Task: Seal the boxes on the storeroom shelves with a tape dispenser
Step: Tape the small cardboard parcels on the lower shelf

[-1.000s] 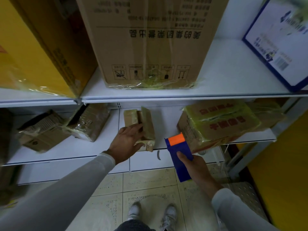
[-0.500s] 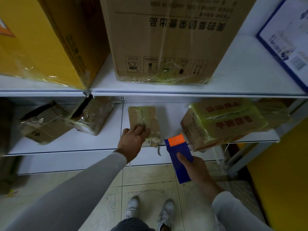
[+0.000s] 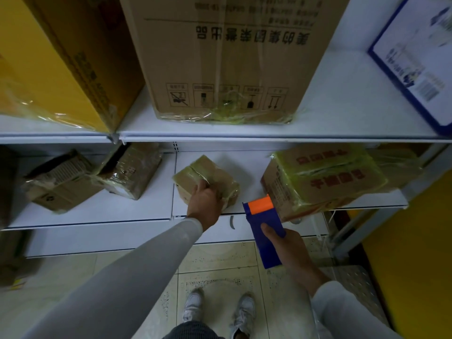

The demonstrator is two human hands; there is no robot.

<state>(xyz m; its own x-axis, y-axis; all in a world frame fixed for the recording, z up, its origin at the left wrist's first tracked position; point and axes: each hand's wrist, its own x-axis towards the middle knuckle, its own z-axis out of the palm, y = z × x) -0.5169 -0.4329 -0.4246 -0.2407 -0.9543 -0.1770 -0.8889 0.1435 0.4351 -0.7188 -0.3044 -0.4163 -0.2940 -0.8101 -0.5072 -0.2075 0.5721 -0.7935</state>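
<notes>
So the small box [image 3: 206, 178] is a brown carton wrapped in yellowish clear tape, crinkled and shiny, lying tilted on the lower shelf [image 3: 97, 209] near its front edge. A seam can be seen running across its top under the tape.

The left hand [image 3: 205, 204] is laid over the near corner of the small box, fingers curled onto its top, so it's gripped from the front. The grey sleeve [image 3: 137, 272] is stretched out straight toward it.

The dispenser [image 3: 265, 231] is blue with an orange roller end and is held just right of the small box, off the shelf's front edge, orange end pointed at the shelf. It's clamped in the right hand [image 3: 291, 248], thumb laid flat along its top face. It isn't touching the small box.

Right of the small box, a bigger box [image 3: 325, 182] in yellow-green wrap with red print is seen overhanging the shelf edge. Left of the small box, two battered cartons [image 3: 97, 177] are leaned together.
</notes>
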